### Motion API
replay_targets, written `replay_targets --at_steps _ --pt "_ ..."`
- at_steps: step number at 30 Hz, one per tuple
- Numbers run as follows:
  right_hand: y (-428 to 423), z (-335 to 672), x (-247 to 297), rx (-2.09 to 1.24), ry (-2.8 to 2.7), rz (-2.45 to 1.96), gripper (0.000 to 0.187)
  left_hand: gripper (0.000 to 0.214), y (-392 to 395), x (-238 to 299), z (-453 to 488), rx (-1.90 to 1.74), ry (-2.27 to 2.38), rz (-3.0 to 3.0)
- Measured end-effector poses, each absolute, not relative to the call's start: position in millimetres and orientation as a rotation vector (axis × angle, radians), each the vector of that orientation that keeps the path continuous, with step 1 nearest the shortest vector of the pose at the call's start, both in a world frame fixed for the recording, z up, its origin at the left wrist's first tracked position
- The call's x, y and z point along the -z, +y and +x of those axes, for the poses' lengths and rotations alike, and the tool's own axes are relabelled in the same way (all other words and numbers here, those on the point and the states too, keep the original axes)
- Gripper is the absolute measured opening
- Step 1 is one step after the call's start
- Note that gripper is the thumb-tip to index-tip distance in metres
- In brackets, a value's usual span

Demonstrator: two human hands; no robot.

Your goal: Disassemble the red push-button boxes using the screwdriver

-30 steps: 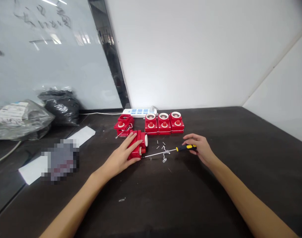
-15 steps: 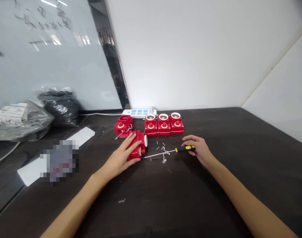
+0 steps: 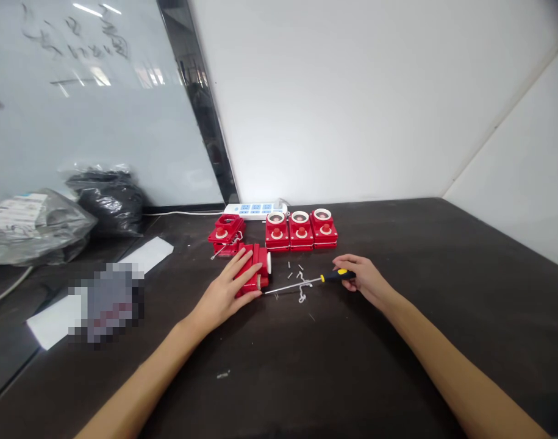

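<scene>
My left hand point(image 3: 224, 288) lies over a red push-button box point(image 3: 255, 274) tipped on its side on the dark table, fingers wrapped round it. My right hand point(image 3: 361, 277) grips the black and yellow handle of a screwdriver point(image 3: 306, 283). Its thin shaft points left, with the tip right at the box's lower end. Small screws and a bit of white wire point(image 3: 301, 286) lie scattered under the shaft.
Three red button boxes point(image 3: 300, 230) stand in a row behind, with an opened one point(image 3: 226, 235) to their left. A white power strip point(image 3: 255, 209) lies by the wall. Plastic bags point(image 3: 54, 210) and white paper point(image 3: 148, 251) are at the left.
Both hands and the items on the table have shifted slightly left in view as the camera moved. My right hand has closed more tightly on the screwdriver handle.
</scene>
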State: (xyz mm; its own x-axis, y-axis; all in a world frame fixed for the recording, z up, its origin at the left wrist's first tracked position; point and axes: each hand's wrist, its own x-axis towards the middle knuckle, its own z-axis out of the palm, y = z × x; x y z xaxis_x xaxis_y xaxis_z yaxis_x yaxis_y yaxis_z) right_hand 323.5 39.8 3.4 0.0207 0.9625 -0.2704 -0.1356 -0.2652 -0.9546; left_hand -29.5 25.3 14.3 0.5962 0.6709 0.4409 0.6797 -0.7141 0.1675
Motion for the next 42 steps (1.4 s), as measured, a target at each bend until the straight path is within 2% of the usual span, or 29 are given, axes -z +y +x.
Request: replay_targets --at_steps 15,21,31,38,42 --pt "40.4 330.7 -7.4 -1.582 -0.836 -1.243 0.023 0.057 21.4 -8.4 -26.8 0.866 -1.238 -2.729" --pt "37.0 334.2 -15.1 -1.413 -1.14 -1.543 0.044 0.058 22.3 -6.7 -26.7 0.883 -1.242 -2.73" --pt "39.1 346.2 -14.8 -1.56 -1.241 -1.37 0.048 0.055 21.2 -6.1 -27.7 0.915 -1.275 -2.722" --pt "35.6 354.0 -19.1 -1.511 -1.414 -1.243 0.042 0.054 23.1 -6.3 -32.3 0.935 -1.282 -2.737" --pt "34.9 358.9 -25.9 -1.368 -1.628 -1.158 0.038 0.054 23.1 -7.2 -31.8 0.938 -1.281 -2.732"
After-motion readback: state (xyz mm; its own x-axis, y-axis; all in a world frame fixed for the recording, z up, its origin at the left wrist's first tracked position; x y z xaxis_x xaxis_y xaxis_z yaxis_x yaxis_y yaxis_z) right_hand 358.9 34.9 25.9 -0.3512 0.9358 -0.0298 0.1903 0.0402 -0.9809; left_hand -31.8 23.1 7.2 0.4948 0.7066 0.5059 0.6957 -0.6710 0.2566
